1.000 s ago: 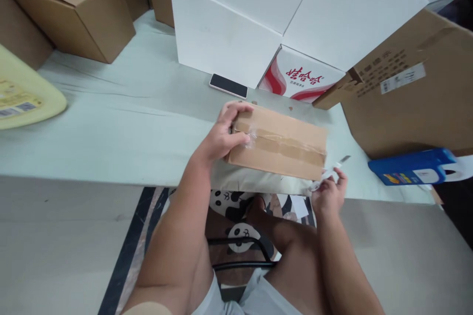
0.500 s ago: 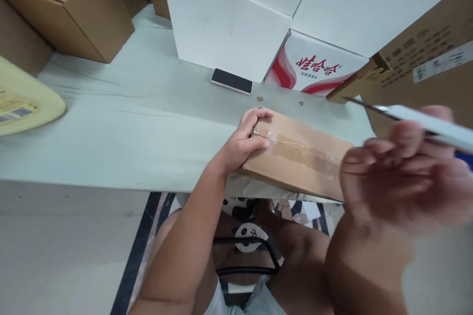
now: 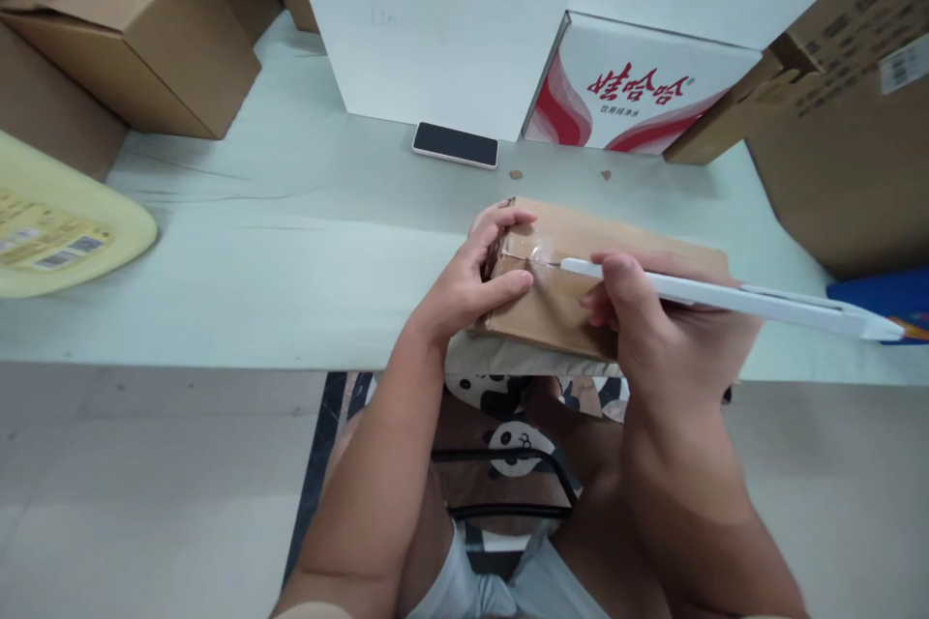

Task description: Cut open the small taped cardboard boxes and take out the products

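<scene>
A small taped cardboard box [image 3: 653,251] lies at the near edge of the table. My left hand [image 3: 486,266] grips its left end, thumb on top and fingers over the far side. In my right hand [image 3: 653,309] is a white-handled utility knife [image 3: 762,302], its handle slanting back to the right. The knife's thin blade points left and meets the taped seam close to my left thumb. How deep the tip sits cannot be made out. My right hand and forearm hide part of the box's right end.
Behind the box lie a phone [image 3: 455,145] and two cardboard scraps. White cartons [image 3: 450,29] and a red-and-white printed carton [image 3: 639,87] stand at the back. Brown boxes [image 3: 174,48] and a yellow bottle [image 3: 73,222] are on the left; a large carton [image 3: 871,164] stands right.
My right hand has come down and left from above the table's right side, bringing the knife blade onto the box's seam. My left hand keeps its grip on the box. The view has shifted slightly.
</scene>
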{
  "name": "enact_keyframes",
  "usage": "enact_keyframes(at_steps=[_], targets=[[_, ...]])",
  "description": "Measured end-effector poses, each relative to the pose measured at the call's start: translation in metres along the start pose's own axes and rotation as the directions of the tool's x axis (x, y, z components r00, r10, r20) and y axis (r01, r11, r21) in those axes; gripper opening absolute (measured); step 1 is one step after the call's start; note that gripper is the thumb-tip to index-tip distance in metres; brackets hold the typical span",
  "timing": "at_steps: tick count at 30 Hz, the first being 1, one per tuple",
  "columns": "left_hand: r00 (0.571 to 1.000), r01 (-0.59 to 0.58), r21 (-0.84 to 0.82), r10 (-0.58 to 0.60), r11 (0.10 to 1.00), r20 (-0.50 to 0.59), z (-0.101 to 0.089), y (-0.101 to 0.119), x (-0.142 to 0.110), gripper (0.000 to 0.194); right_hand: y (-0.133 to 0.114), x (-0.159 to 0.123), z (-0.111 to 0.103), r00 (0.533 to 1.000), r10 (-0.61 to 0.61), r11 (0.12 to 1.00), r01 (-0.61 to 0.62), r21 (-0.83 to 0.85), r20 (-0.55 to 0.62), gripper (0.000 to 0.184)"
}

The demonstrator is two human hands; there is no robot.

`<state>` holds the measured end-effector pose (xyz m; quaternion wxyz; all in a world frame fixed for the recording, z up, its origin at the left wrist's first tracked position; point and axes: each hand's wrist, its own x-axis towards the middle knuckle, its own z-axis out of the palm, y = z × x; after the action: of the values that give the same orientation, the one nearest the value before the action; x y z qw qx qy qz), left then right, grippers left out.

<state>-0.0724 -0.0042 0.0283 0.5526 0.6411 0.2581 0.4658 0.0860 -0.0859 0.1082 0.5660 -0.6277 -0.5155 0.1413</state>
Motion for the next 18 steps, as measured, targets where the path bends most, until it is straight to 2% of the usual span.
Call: enact_keyframes(at_steps=[4,9,15,18], targets=[[1.0,-0.014,0.04,0.015,0.999,-0.014,-0.001,-0.005,0.0,0.056,-0.001,0.001,-0.002,0.998,0.06,0.998,-0.059,-0.024,0.034,0.028],[0.999,-0.008,0.109,0.012,0.994,-0.035,-0.001,-0.012,0.004,0.059,0.004,0.004,-0.003,0.999,0.023,0.999,-0.022,-0.031,0.042,0.026],[1.0,-0.016,0.089,0.018,0.996,-0.015,0.002,-0.01,0.005,0.057,0.004,0.006,-0.005,0.999,-0.032,0.999,0.031,-0.033,-0.01,0.02],[1.0,0.012,0.07,-0.011,0.998,-0.027,0.004,-0.007,0.005,0.059,0.007,0.008,-0.009,0.996,-0.048,0.998,0.044,-0.055,-0.075,0.018]])
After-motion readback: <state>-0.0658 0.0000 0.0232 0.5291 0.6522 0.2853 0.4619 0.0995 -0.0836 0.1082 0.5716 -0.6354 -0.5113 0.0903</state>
